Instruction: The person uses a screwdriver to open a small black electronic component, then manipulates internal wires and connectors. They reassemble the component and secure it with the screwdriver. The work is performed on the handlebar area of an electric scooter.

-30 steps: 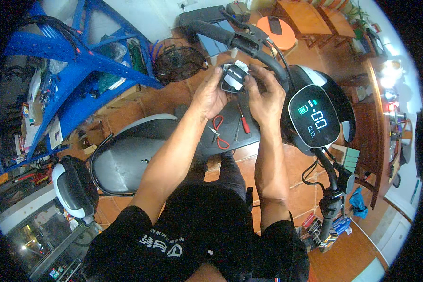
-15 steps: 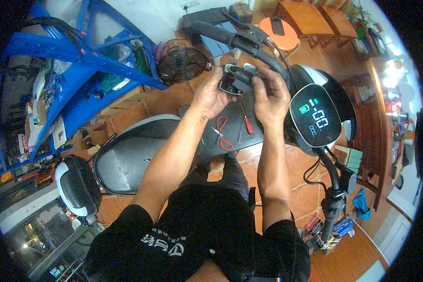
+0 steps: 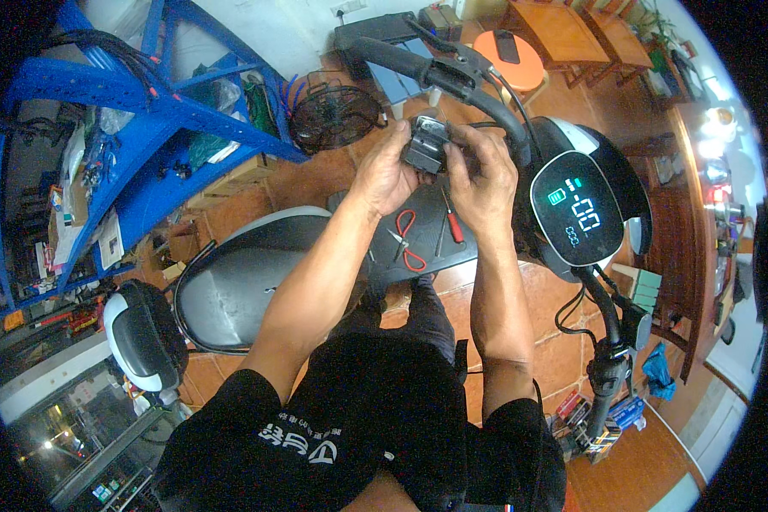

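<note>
Above the scooter's dark footboard (image 3: 375,270), both hands grip a small black plastic case with a light top edge (image 3: 426,147). My left hand (image 3: 377,177) is wrapped round its left side, thumb up along the edge. From the right, my right hand (image 3: 484,177) pinches the case, its thumb and fingertips against the near right corner. The inside of the case is hidden. Below the hands, red-handled snips (image 3: 408,246) and a red-handled screwdriver (image 3: 453,225) lie on the footboard, with a thin metal rod (image 3: 440,235) between them.
The scooter's lit display (image 3: 576,220) stands at right, and its handlebar (image 3: 388,58) reaches across behind my hands. A black seat (image 3: 252,282) is at left. Farther back are a blue rack (image 3: 145,111), a black fan (image 3: 333,119) and an orange stool (image 3: 520,64).
The black case looked open, its inner parts showing, with a dark piece in my right hand; now the pieces sit together. My right hand has moved slightly left, close against the case.
</note>
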Demonstrator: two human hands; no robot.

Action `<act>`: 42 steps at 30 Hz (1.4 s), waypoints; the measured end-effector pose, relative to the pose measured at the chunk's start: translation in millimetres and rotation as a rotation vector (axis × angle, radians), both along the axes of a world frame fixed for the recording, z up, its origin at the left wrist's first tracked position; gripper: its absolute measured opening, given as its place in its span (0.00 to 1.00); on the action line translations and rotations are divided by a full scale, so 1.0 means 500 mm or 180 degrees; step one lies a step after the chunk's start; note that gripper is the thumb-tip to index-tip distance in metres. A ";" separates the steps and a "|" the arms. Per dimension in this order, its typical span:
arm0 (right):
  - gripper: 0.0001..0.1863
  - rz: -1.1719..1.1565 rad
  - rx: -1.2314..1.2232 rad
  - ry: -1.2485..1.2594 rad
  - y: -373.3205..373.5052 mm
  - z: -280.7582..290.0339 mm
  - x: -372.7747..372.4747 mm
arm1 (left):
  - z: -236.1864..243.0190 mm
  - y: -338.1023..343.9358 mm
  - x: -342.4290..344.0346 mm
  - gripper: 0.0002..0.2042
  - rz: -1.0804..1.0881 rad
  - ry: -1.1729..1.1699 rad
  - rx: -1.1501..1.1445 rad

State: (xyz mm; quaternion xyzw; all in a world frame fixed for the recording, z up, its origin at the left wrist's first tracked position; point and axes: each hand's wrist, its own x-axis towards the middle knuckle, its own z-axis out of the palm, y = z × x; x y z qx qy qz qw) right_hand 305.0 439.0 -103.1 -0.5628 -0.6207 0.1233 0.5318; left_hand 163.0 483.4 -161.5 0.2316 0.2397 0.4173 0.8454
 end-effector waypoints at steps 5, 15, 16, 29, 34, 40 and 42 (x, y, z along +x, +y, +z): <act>0.13 -0.0079 -0.0052 -0.0344 0.003 -0.003 -0.007 | 0.015 -0.003 -0.001 0.23 0.0004 0.0002 0.0164; 0.11 -0.0054 -0.0103 0.0105 0.006 0.000 -0.007 | 0.021 -0.004 0.001 0.25 -0.0018 0.0029 0.0086; 0.11 -0.0033 -0.0111 0.0230 0.004 0.000 -0.008 | 0.017 -0.003 0.000 0.24 -0.0024 -0.0010 0.0051; 0.15 0.0887 -0.1230 0.4609 -0.093 -0.028 0.047 | 0.014 0.010 -0.005 0.25 -0.0234 -0.0133 -0.0016; 0.13 0.0368 -0.2060 0.3086 -0.046 -0.055 0.053 | 0.028 0.008 -0.008 0.23 -0.0226 0.0014 0.0126; 0.09 0.0658 -0.1540 0.3408 0.020 -0.039 0.031 | 0.042 0.002 -0.013 0.24 -0.0253 0.0424 0.0074; 0.09 0.0543 -0.1536 0.3144 0.028 -0.073 0.039 | 0.042 0.002 -0.010 0.24 -0.0304 0.0511 0.0053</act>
